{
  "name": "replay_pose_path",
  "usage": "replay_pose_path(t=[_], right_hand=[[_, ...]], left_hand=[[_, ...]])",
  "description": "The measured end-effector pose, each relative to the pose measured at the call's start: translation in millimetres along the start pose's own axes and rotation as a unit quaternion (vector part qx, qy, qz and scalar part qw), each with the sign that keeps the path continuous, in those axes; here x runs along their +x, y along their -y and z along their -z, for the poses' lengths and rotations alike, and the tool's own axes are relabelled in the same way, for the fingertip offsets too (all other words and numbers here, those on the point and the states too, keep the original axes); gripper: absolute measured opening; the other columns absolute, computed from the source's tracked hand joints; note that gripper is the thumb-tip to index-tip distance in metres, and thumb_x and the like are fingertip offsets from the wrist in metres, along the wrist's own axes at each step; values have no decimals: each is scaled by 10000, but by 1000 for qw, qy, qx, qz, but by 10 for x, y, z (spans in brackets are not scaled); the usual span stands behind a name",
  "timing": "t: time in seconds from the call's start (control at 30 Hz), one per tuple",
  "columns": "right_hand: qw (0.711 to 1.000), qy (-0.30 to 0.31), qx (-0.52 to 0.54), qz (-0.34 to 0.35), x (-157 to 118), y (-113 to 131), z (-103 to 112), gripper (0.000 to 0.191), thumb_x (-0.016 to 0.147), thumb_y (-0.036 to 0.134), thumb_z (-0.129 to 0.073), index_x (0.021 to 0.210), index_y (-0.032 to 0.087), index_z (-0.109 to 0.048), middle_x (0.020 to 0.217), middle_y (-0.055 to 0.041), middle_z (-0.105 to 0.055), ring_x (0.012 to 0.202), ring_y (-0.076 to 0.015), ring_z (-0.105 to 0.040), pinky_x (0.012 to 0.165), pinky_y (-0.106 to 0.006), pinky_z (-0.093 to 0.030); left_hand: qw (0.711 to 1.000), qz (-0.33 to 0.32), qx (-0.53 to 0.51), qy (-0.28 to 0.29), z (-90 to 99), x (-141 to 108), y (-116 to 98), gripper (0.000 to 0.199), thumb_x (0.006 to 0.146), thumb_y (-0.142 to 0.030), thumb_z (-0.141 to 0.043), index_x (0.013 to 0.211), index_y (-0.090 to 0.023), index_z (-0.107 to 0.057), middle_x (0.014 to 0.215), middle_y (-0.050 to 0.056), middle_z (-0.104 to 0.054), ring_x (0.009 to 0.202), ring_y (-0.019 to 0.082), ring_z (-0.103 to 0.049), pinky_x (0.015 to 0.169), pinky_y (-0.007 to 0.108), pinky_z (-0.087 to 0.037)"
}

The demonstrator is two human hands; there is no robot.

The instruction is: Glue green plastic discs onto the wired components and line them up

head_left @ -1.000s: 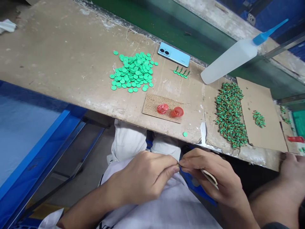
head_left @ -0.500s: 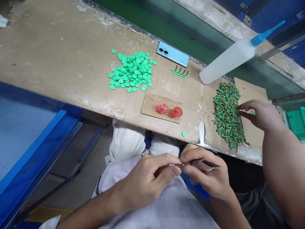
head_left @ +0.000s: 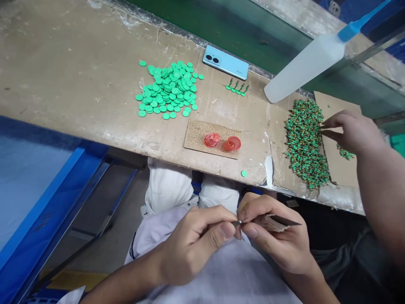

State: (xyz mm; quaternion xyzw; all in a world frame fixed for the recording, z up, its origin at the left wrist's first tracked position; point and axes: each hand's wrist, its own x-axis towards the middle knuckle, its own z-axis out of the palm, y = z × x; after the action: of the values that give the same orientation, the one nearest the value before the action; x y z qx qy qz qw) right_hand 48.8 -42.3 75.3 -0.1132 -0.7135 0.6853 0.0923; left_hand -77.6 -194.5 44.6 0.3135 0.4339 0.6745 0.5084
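Note:
Over my lap, the two hands meet fingertip to fingertip. My left hand (head_left: 198, 242) is closed in a pinch on something small and dark, mostly hidden by the thumb. My right hand (head_left: 278, 236) pinches near the same spot, with a thin, torn-edged piece of card (head_left: 274, 222) lying between its thumb and fingers. A tiny bright spot shows where the fingertips meet. In front of them, a single green disc (head_left: 244, 173) lies close to the table's edge. Behind it, a speckled board (head_left: 194, 137) carries two red cups (head_left: 233, 143), one of them upside down.
A pile of green discs (head_left: 171, 90) lies left of centre. Behind are a phone (head_left: 226, 63), several stemmed green pieces (head_left: 237, 88) and a tilted white bottle (head_left: 306, 67). At right, another person's hand (head_left: 351, 128) touches a heap of small green-and-gold pieces (head_left: 306, 147).
The view has shifted slightly. My hands keep their pinch, and the dark thing shows a little more at the left fingertips. The other person's hand stays at the heap's edge.

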Motion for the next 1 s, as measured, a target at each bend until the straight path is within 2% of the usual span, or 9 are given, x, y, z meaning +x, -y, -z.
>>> replay_pose_path(t=[0.07, 0.17, 0.23, 0.37, 0.43, 0.5, 0.63, 0.83, 1.0], right_hand=[[1000, -1, -9, -2, -29, 15, 24, 81, 1005, 254, -632, 1084, 241, -642, 808, -11, -601, 646, -133, -551, 565, -248, -442], [998, -13, -56, -22, -112, 54, 108, 265, 1004, 447, -616, 1188, 258, -626, 861, -22, -551, 718, -158, -522, 619, -266, -476], [994, -22, -95, -40, -182, 86, 185, 355, 1020, 510, -548, 1262, 259, -614, 941, -49, -548, 803, -185, -549, 694, -291, -517], [988, -24, -149, -40, -274, 144, 303, 243, 1051, 392, -540, 1252, 278, -616, 958, -47, -604, 821, -177, -606, 729, -271, -543], [986, -22, -164, -20, -285, 161, 312, 143, 1016, 326, -627, 1147, 270, -640, 875, -27, -640, 757, -170, -626, 671, -261, -538], [983, -52, -176, 9, -284, 168, 286, 64, 974, 233, -680, 1025, 254, -647, 787, -7, -646, 680, -160, -625, 611, -257, -518], [974, -142, -178, 22, -294, 164, 199, 154, 884, 140, -741, 966, 250, -670, 732, 21, -657, 572, -126, -601, 527, -227, -496], [979, -142, -149, -8, -357, 166, 193, 58, 902, 197, -727, 905, 254, -742, 578, 27, -650, 428, -122, -564, 405, -218, -454], [982, -124, -141, 5, -344, 155, 219, 124, 868, 146, -728, 913, 261, -720, 593, 41, -662, 453, -121, -595, 433, -202, -481]], left_hand=[[1000, 7, -9, 11, -15, -11, 22, 322, 1073, -391, -483, 894, -172, -637, 588, -62, -367, 510, 70, -341, 499, 219, -303], [1000, 13, -10, 15, -44, -34, 46, 319, 1077, -391, -472, 916, -173, -642, 579, -64, -355, 493, 69, -337, 485, 221, -295], [1000, 25, -9, 12, -65, -35, 50, 320, 1080, -398, -462, 930, -176, -636, 599, -59, -361, 502, 73, -335, 485, 221, -301], [997, 16, 70, 11, -100, 23, 59, 299, 1084, -405, -451, 1019, -186, -644, 660, -41, -465, 556, 80, -426, 539, 213, -369], [990, -34, 139, 7, -117, 62, 78, 286, 1084, -390, -459, 1044, -184, -653, 729, -16, -574, 603, 85, -507, 579, 208, -406], [978, -85, 192, 9, -135, 90, 104, 277, 1084, -371, -462, 1049, -174, -653, 769, -2, -629, 608, 85, -531, 580, 206, -412], [953, -144, 264, 27, -169, 113, 130, 227, 1088, -295, -454, 1065, -156, -632, 700, -27, -578, 568, 82, -489, 561, 216, -383], [930, -173, 322, 41, -203, 133, 121, 196, 1062, -189, -461, 1030, -109, -637, 668, -41, -453, 537, 82, -414, 514, 249, -318], [917, -175, 353, 55, -210, 152, 123, 186, 1032, -132, -464, 1031, -93, -646, 677, -35, -433, 541, 94, -390, 501, 265, -313]])
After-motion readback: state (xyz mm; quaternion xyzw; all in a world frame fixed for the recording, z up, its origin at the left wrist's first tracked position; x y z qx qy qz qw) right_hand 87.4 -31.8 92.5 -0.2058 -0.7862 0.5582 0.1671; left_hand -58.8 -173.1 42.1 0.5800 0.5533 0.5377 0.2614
